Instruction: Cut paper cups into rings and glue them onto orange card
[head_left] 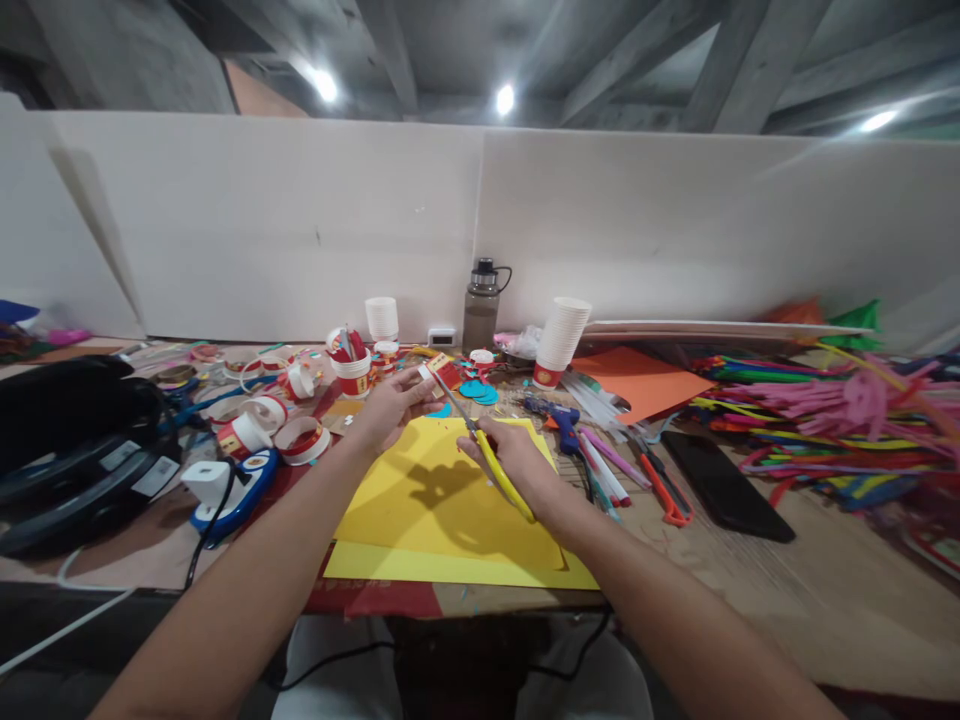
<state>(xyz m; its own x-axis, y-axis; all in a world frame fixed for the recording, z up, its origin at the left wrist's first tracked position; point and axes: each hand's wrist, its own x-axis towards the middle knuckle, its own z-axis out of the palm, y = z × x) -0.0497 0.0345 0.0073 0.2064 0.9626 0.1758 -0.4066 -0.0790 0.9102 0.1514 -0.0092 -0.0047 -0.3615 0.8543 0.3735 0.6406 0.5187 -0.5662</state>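
Observation:
My left hand [395, 402] pinches a small red and white piece of paper cup [444, 372] above the back edge of the yellow paper [450, 500]. In my right hand [510, 455] are yellow-handled scissors [501, 478], their blades pointing up and left to the red piece. The blades lie against or just in front of the piece; whether they cut into it cannot be made out. Blue paper discs [478, 392] lie just behind the scissors.
Cut cup rings [302, 441] and a blue power strip [244, 490] lie left. Stacked paper cups [562, 340] and a bottle [481, 308] stand behind. At right are a glue gun [564, 425], a cutter [664, 485], a phone [726, 486] and pipe cleaners [840, 405].

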